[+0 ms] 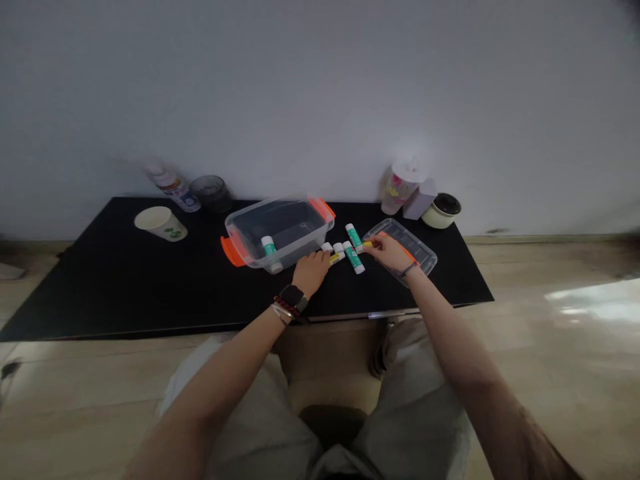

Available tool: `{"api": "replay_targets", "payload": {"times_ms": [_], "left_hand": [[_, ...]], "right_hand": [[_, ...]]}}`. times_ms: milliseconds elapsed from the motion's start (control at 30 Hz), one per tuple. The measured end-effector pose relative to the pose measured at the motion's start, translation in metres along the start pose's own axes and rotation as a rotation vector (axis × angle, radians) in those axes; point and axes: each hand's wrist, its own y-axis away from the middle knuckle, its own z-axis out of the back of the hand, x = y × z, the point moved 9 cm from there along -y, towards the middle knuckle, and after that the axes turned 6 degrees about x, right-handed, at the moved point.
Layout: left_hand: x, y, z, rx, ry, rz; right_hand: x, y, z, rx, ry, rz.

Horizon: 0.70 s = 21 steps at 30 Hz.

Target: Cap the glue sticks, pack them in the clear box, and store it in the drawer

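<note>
My left hand rests on the black table, its fingertips against a white glue stick lying in a small group of sticks. My right hand pinches a small yellow cap between its fingers, above one corner of a transparent plastic lid with orange edging. Two glue sticks with teal labels lie between my hands. A transparent plastic box with orange handles stands left of them, holding another teal-labelled glue stick.
A paper cup lies on its side at the table's left. Along the wall stand a spray bottle, a dark glass, a lidded tumbler, a lilac box and a cream pot. The table's front edge is near my lap.
</note>
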Motion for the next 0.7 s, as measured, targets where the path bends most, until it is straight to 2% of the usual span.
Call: {"api": "replay_targets", "payload": {"times_ms": [167,267,367,467,567,700], "left_hand": [[0.001,0.006,-0.005,0.034,0.024,-0.001],[-0.001,0.009,-0.007,0.049,0.027,-0.025],[0.004,0.011,-0.002,0.061,0.068,0.005],[0.013,0.017,0.005,0.069,0.225,0.055],[0.018,0.026,0.010,0.067,0.486,0.044],[0.014,0.035,0.019,0.024,0.763,-0.059]], "right_hand": [[-0.001,-0.001,-0.004,-0.005,-0.361,-0.022],[0.004,0.003,-0.007,0.009,-0.432,-0.015],[0.014,0.008,-0.004,-0.007,-0.395,0.018],[0.022,0.014,0.002,-0.084,-0.292,0.040],[0.029,0.018,0.003,-0.132,-0.234,0.054],[0.044,0.023,-0.009,-0.078,-0.330,0.107]]}}
